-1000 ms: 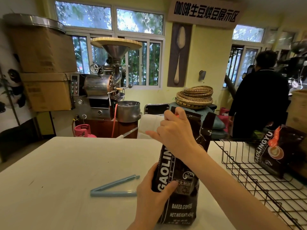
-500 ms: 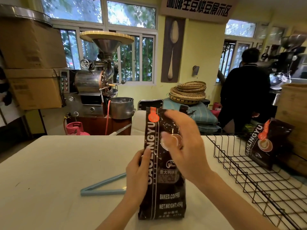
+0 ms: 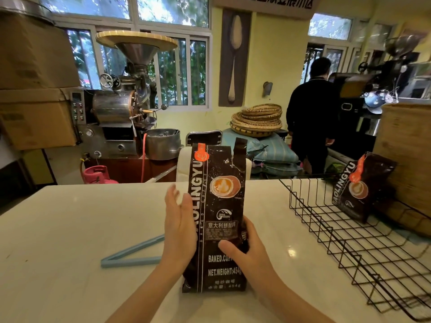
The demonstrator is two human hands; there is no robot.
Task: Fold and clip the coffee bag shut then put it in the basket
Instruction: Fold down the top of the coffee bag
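Fingers of the right hand [image 3: 245, 250] wrap the coffee bag [image 3: 218, 220], standing upright near the table's [image 3: 70, 229] front edge; the left hand [image 3: 179, 229] lies flat, fingers spread, against its side. Its top looks unfolded. Left lies the blue clip [image 3: 133, 255], seemingly open; right, the basket [image 3: 349, 229]. Everything remains.

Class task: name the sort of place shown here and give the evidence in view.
Probably a small coffee roastery or its display room: a drum roaster with a hopper, branded coffee bags such as the one held upright, and a stack of woven trays.
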